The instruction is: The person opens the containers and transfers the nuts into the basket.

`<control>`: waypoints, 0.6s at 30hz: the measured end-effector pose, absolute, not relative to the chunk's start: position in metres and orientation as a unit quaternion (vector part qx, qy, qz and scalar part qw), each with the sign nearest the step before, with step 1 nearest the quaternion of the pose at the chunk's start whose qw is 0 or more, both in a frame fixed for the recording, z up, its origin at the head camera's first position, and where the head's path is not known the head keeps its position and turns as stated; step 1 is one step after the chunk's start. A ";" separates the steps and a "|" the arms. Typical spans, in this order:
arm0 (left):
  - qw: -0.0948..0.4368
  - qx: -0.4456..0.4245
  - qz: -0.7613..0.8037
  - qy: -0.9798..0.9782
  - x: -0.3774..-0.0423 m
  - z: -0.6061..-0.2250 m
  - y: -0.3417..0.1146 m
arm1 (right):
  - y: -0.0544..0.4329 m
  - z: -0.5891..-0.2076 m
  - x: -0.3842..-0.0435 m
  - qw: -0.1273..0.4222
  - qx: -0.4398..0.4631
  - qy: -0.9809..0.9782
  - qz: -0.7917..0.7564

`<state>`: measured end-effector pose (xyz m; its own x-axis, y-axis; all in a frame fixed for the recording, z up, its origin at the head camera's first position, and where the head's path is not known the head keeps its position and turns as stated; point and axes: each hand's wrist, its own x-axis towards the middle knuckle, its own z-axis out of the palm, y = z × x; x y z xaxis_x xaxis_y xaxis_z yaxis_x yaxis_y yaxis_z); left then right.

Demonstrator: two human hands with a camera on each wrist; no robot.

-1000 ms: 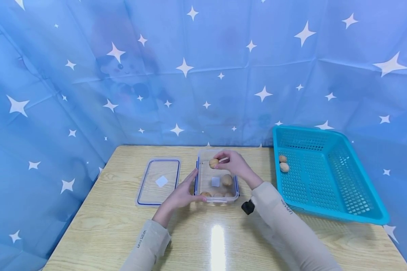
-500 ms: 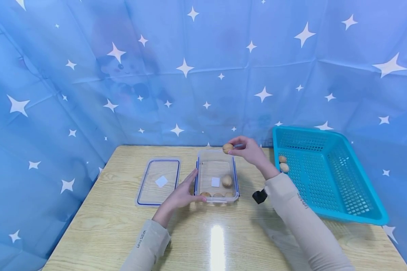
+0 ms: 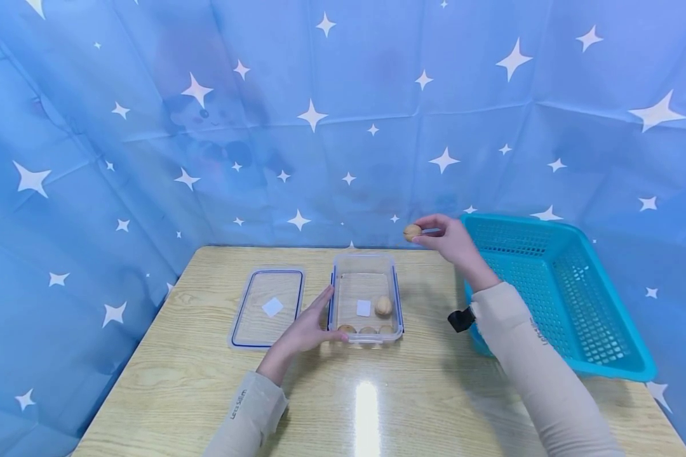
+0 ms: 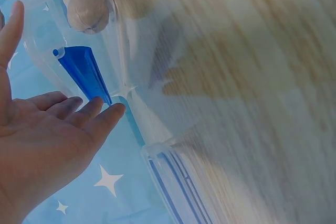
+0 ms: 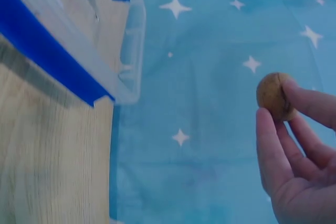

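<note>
A clear plastic food box (image 3: pixel 399 320) with blue edging stands without its lid on the table. Several walnuts (image 3: pixel 383 306) lie inside, a row of them along the near wall. My left hand (image 3: pixel 304 329) rests against the box's left side, its thumb at the near corner; seen from the left wrist, the extended fingers lie beside a blue clip (image 4: pixel 86 74). Between thumb and fingertips, my right hand (image 3: pixel 454 244) pinches a walnut (image 3: pixel 412 233) in the air, behind and to the right of the box. The right wrist view shows this walnut (image 5: pixel 274 96) clearly.
The box's lid (image 3: pixel 257 317), blue-rimmed, lies flat on the table to the left. A turquoise mesh basket (image 3: pixel 617 285) stands at the right, partly covered by my right forearm. A starry blue curtain (image 3: pixel 343 127) hangs behind the table (image 3: pixel 171 381).
My right hand has moved from over the box rightward and back toward the basket, carrying the walnut. The forearm now hides the walnuts in the basket. The left hand has stayed put.
</note>
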<state>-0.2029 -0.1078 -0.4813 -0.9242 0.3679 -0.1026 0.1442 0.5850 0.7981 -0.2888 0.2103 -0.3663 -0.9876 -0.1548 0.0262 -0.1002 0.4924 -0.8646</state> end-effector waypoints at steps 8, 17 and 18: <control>0.131 0.148 0.433 0.880 -0.202 -0.481 -0.109 | 0.243 -0.362 -0.291 -0.013 -0.034 0.863 -0.504; 0.133 0.152 0.433 0.879 -0.204 -0.484 -0.111 | 0.279 -0.368 -0.294 -0.042 0.023 0.859 -0.510; 0.133 0.152 0.433 0.879 -0.204 -0.484 -0.111 | 0.283 -0.369 -0.294 -0.045 0.027 0.858 -0.511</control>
